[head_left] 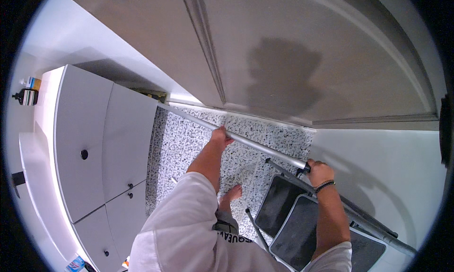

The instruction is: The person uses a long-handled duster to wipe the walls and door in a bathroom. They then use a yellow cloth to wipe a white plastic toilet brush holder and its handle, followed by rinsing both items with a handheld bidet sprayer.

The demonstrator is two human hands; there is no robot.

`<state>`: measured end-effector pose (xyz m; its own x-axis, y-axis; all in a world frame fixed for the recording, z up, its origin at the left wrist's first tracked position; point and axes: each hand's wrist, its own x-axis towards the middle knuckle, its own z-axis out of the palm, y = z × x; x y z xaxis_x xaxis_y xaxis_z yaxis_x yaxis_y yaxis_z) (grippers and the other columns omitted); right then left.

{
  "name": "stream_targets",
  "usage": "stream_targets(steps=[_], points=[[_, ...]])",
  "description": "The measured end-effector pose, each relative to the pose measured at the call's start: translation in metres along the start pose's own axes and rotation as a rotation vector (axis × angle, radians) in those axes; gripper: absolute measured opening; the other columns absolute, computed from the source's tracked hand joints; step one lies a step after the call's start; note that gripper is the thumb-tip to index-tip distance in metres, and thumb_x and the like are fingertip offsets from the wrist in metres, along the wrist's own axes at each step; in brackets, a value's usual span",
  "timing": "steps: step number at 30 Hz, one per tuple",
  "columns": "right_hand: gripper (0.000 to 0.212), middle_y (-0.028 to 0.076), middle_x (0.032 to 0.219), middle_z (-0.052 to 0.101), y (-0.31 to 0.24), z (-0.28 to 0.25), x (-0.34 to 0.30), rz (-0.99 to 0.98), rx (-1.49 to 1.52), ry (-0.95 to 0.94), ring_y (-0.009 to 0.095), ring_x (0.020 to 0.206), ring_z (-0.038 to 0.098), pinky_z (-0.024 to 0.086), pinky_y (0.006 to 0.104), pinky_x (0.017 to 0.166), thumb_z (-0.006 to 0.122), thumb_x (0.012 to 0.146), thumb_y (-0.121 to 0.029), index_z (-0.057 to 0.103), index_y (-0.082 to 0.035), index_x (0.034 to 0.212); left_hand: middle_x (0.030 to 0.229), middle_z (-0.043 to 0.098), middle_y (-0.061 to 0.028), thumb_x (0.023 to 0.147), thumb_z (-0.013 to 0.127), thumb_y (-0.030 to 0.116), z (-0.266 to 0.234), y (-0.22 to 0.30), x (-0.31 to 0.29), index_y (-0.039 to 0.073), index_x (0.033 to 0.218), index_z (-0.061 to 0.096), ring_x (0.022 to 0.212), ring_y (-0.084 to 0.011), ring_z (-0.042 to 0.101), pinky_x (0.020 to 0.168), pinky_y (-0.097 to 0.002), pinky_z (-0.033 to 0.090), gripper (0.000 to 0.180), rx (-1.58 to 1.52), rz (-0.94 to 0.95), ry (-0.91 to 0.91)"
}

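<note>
A long silver pole [265,147] slants from the far left down to the right across my front. My left hand [220,136] is closed around its middle. My right hand [320,172] grips its near end, by a black end cap [304,168]. The far end of the pole reaches the corner of the grey cabinet, beside a dark and yellowish thing [160,96] that is partly hidden. What the pole carries at that end cannot be made out. Under my right forearm stands a step ladder [302,224] with black treads.
A light grey cabinet [85,120] with dark knobs lines the left side, bottles [28,97] beyond its top. A brown panelled door [293,59] closes off the far side. A white wall [392,168] is at right. The floor [189,144] is speckled; my bare foot [233,193] shows.
</note>
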<state>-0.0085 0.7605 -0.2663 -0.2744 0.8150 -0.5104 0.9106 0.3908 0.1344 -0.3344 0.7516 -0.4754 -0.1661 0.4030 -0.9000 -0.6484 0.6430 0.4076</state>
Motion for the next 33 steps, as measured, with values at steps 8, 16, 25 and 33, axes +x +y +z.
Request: stream_targets(steps=[8,16,25,33], points=[[0.031,0.009,0.089,0.059,-0.018,0.081,0.049,0.102,0.187,-0.221,0.027,0.085,0.056,0.046,0.0384,0.071,0.061,0.068,-0.025,0.051,-0.012,0.094,0.099,0.048,-0.0189,0.084,0.044,0.028,0.033,-0.034,-0.006,0.011,0.121,-0.027,0.075,-0.0281,0.057,0.058,-0.0340,0.050,0.082,0.477,0.058,0.178],[0.033,0.012,0.090,0.058,-0.015,0.068,0.034,0.026,0.209,-0.238,0.029,0.087,0.055,0.045,0.0401,0.073,0.059,0.069,-0.027,0.050,-0.011,0.096,0.134,0.017,-0.0141,0.078,0.041,0.014,-0.013,-0.031,-0.039,0.003,0.125,0.027,0.116,-0.0321,0.033,0.093,-0.0352,0.032,0.051,1.752,0.584,0.398],[0.028,0.012,0.081,0.059,0.113,-0.003,-0.044,0.196,0.040,-0.218,0.030,0.080,0.056,0.046,0.0382,0.073,0.061,0.062,-0.021,0.056,-0.012,0.088,0.123,0.036,-0.0173,0.080,0.043,0.022,0.091,-0.080,-0.071,0.001,0.122,0.033,0.117,-0.0309,0.030,0.096,-0.0364,0.025,0.048,1.880,1.044,0.022],[0.025,0.011,0.084,0.060,0.159,-0.105,-0.122,0.369,-0.121,-0.390,0.028,0.081,0.057,0.046,0.0377,0.074,0.057,0.060,-0.020,0.060,-0.012,0.083,0.116,0.043,-0.0171,0.075,0.052,0.026,0.154,-0.058,-0.174,0.003,0.108,0.045,0.113,-0.0310,0.036,0.094,-0.0412,0.027,0.041,1.596,1.029,-0.338]])
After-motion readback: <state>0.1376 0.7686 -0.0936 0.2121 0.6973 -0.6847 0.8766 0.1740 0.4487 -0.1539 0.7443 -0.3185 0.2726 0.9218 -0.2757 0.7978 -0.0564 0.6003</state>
